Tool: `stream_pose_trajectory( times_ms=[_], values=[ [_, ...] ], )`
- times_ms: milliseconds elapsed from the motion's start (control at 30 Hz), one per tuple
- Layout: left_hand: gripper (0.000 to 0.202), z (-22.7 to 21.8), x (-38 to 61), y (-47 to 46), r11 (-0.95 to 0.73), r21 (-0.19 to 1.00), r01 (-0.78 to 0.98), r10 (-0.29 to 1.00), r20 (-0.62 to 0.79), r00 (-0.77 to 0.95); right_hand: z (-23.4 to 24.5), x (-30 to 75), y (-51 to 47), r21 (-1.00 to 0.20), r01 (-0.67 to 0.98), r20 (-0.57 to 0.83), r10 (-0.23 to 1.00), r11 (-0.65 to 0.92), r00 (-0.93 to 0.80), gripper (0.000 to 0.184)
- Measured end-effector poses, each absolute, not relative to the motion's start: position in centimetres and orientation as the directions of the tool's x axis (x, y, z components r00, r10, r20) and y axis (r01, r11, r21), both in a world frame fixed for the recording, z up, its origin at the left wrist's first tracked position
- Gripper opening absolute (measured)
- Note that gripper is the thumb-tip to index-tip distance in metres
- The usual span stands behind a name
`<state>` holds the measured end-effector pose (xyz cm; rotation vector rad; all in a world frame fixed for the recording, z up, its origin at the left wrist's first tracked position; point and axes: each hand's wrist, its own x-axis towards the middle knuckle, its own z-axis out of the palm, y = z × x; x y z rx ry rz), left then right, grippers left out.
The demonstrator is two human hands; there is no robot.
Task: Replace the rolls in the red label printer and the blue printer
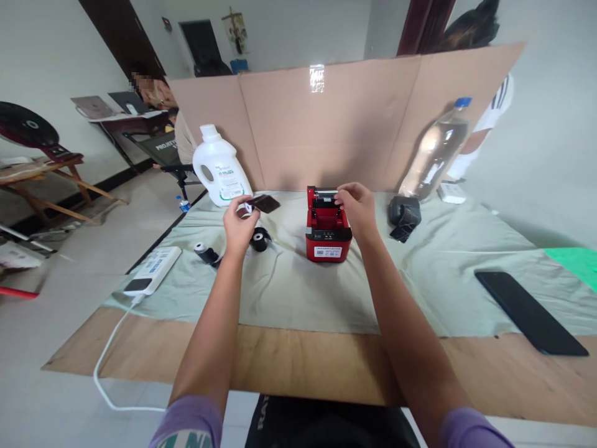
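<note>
A small red and black label printer (329, 246) stands on the cloth in front of me, its lid (324, 198) raised. My right hand (358, 208) is closed at the lid's right edge, thumb and fingertips pinching it. Left of the printer, my left hand (240, 225) holds up a small roll with a white core, and its dark strip (265, 203) sticks out to the right; the fingers partly hide the roll. Below that hand, a black roll (260, 239) with a white core lies on the cloth. Another black roll (205, 253) lies farther left, partly unwound.
A white detergent bottle (224, 171) and a large clear bottle (436, 152) stand before a cardboard screen (321, 130). A black rounded object (405, 214) sits right of the printer. A white power strip (153, 270) lies left, a black phone (532, 311) right. People are behind the screen.
</note>
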<state>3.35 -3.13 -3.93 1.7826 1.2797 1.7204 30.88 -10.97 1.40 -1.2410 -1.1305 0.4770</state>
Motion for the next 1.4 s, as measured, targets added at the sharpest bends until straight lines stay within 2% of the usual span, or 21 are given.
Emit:
stream_pose_trajectory(
  times_ms=[100,233,367,467,633,767,933,1033,1100,1233,1333,1400],
  values=[
    [0.032,-3.2,6.8,-4.9,-0.634,0.753,0.177,0.768,0.64,0.028,2.1,30.1,-11.7,-0.918,0.24,0.375,0.888,0.315,0.268,0.015],
    [0.029,-3.2,10.7,-7.0,-0.685,0.726,-0.058,0.683,0.668,0.295,2.7,30.6,-12.7,-0.91,0.305,0.305,0.952,0.281,0.035,0.023],
    [0.023,-3.5,13.0,-7.3,-0.72,0.687,-0.099,0.595,0.685,0.42,2.5,32.2,-12.9,-0.889,0.346,0.276,0.954,0.301,-0.12,0.022],
    [0.018,-4.0,13.8,-7.1,-0.775,0.632,-0.016,0.556,0.694,0.458,1.9,33.4,-12.4,-0.882,0.393,0.217,0.964,0.26,-0.152,0.021],
    [0.02,-4.7,13.8,-6.7,-0.832,0.512,0.214,0.548,0.702,0.454,0.5,33.9,-11.0,-0.842,0.501,0.194,0.979,0.199,-0.062,0.019],
    [0.02,-4.7,13.3,-6.3,-0.813,0.477,0.333,0.582,0.678,0.45,0.0,33.3,-10.0,-0.795,0.593,0.158,0.987,0.127,0.0,0.016],
    [0.013,-4.2,13.3,-6.3,-0.785,0.476,0.397,0.619,0.634,0.463,-0.4,32.3,-9.5,-0.608,0.791,0.108,0.979,-0.072,0.173,0.021],
    [0.014,-4.0,13.5,-6.3,-0.77,0.481,0.42,0.638,0.59,0.494,-0.7,32.0,-9.4,-0.532,0.841,0.107,0.977,-0.098,0.182,0.023],
    [0.015,-3.9,13.6,-6.4,-0.756,0.487,0.437,0.655,0.566,0.5,-0.8,32.2,-9.2,-0.547,0.834,0.116,0.978,-0.081,0.171,0.024],
    [0.017,-3.8,13.8,-6.5,-0.739,0.487,0.466,0.674,0.55,0.493,-0.9,33.7,-8.6,-0.699,0.713,0.131,0.97,-0.055,0.203,0.015],
    [0.017,-3.7,13.9,-6.7,-0.74,0.471,0.48,0.672,0.552,0.494,-1.5,35.0,-7.8,-0.812,0.582,0.235,0.889,-0.042,0.392,0.016],
    [0.017,-3.6,14.0,-6.9,-0.746,0.453,0.488,0.664,0.559,0.497,-2.2,35.5,-7.1,-0.875,0.482,0.324,0.797,0.047,0.511,0.029]
  ],
)
